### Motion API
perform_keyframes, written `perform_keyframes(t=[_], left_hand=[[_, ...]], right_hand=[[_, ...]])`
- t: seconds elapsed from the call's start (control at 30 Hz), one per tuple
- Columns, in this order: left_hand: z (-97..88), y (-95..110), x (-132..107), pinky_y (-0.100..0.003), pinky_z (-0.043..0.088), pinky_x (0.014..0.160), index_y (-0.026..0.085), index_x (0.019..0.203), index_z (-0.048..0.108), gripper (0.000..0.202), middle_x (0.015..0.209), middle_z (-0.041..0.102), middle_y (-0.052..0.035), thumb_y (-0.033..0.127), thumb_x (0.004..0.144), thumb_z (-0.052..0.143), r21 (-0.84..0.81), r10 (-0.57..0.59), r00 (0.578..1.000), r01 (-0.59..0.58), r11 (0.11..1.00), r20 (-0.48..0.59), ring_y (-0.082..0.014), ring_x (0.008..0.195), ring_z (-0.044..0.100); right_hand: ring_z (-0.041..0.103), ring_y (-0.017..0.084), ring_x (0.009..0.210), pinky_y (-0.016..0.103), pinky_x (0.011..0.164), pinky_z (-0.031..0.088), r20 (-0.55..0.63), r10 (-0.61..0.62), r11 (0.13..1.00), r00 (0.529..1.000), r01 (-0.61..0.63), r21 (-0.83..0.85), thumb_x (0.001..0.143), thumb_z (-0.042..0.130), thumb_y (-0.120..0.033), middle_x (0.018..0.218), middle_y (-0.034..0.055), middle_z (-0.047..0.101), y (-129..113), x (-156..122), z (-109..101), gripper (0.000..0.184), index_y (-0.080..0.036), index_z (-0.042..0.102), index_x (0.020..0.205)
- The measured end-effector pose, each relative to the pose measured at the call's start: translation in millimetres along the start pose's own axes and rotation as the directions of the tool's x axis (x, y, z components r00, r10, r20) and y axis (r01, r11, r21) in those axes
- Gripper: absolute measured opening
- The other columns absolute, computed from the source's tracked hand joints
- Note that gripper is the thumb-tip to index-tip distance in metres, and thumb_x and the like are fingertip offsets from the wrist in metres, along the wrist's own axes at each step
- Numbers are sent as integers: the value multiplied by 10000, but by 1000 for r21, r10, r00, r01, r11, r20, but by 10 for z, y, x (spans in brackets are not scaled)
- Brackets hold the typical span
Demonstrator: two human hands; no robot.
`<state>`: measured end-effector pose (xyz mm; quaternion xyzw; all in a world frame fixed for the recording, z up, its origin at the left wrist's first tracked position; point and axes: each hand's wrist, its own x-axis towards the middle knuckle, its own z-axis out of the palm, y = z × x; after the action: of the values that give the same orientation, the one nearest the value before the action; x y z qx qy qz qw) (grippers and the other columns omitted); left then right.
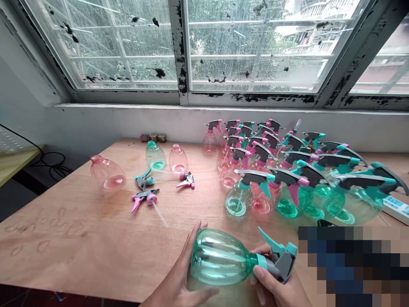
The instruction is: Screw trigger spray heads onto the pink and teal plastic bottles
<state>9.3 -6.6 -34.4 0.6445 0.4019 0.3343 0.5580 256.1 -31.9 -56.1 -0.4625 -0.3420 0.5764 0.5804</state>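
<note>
A brown table [64,251] stood by a white wall [105,123]. Over it was a big window [128,47], and daylight came in. The glass [223,42] was dirty, and the gray frame [176,47] had black patches [271,98]. Green plants [281,42] and white bars [258,56] showed through. On the left, a black cord [59,168] lay in loops near a yellow board [17,165].

bright daylight from window [249,51], lower-right pixelated

Left fingers [188,249] bare, slender; right fingers [268,280] likewise.
</note>
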Motion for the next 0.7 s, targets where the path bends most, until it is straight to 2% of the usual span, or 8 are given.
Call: perform_keyframes(t=[0.07,0.13,0.2,0.3,0.4,0.5,0.7], left_hand=[[17,42,-6,-485,64,1252,420,1566,73,877,1686,144,-12,346,916,659,19,4,999,-3,1000,-35,-299,1541,128],[24,71,-10,-476,68,1253,448,1558,67,853,1685,153,8,335,932,636,32,13,1000,-12,999,-17,-285,1542,135],[22,87,-11,-473,74,1255,456,1556,26,931,1688,140,17,335,904,679,22,-9,1000,9,1000,1,-281,1543,128],[10,104,-11,-468,81,1257,395,1568,-23,1043,1691,124,-9,364,855,737,-27,-70,997,70,997,-13,-289,1546,106],[3,119,-12,-480,80,1257,336,1582,91,991,1686,152,-35,413,839,741,-29,-109,994,108,994,-24,-324,1542,108],[10,127,-9,-486,55,1259,334,1572,187,956,1679,183,-29,436,814,760,3,-127,991,128,992,-45,-330,1542,106],[27,158,18,-456,139,1259,363,1577,102,939,1681,177,-7,422,865,711,-24,-107,994,107,994,3,-284,1533,184]], right_hand=[[501,91,395,207,404,365,0,0,1000,1000,0,13,710,858,-491,573,-9,655,-18,1,8,416,-177,644,880],[494,87,391,201,394,367,1,19,999,1000,-19,27,711,854,-503,562,-17,639,-38,-2,21,426,-177,637,879],[496,86,392,194,386,373,4,38,999,999,-38,34,708,853,-512,558,-21,628,-57,-7,33,434,-174,634,870],[506,82,398,186,389,387,17,40,998,999,-41,37,706,856,-512,560,-19,631,-74,-10,45,431,-176,631,858],[507,76,391,178,385,383,3,33,999,999,-34,41,704,859,-510,562,-20,637,-80,-10,55,430,-182,629,861],[506,73,385,168,376,375,-23,38,998,999,-36,54,689,869,-511,561,-21,638,-81,-10,59,445,-180,633,869],[504,70,367,156,358,373,-13,47,998,999,-46,52,707,851,-523,553,-25,639,-65,-2,34,449,-185,619,890]])
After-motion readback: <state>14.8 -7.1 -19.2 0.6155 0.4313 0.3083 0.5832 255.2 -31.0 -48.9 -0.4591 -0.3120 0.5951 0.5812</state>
